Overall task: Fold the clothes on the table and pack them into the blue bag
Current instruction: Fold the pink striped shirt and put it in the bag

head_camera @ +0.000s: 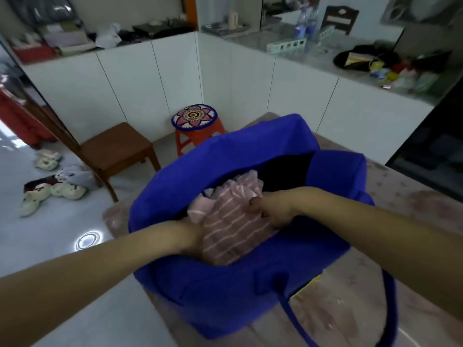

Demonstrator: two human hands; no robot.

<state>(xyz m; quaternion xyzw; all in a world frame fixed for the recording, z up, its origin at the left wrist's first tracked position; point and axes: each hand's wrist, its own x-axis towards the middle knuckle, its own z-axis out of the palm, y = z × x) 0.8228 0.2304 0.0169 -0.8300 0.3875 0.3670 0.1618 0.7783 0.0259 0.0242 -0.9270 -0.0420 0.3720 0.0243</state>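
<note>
Reaching into the open blue bag [225,291], both hands meet a pink striped garment [233,229] that lies folded inside it, close to the near wall. The right hand [273,209] has its fingers curled on the garment's right edge with the thumb on top, gripping the cloth. The left hand [193,236] is pushed in against the garment's left side. Its fingers are hidden by the fabric, so I cannot tell whether it grips or only presses. A paler pink piece [200,209] shows just beside the striped one. The bag stands on the counter [413,209], which has a pinkish patterned cover. Beyond it on the floor stand an orange stool [184,141] with a flowered cushion and a brown wooden stool [115,146].
</note>
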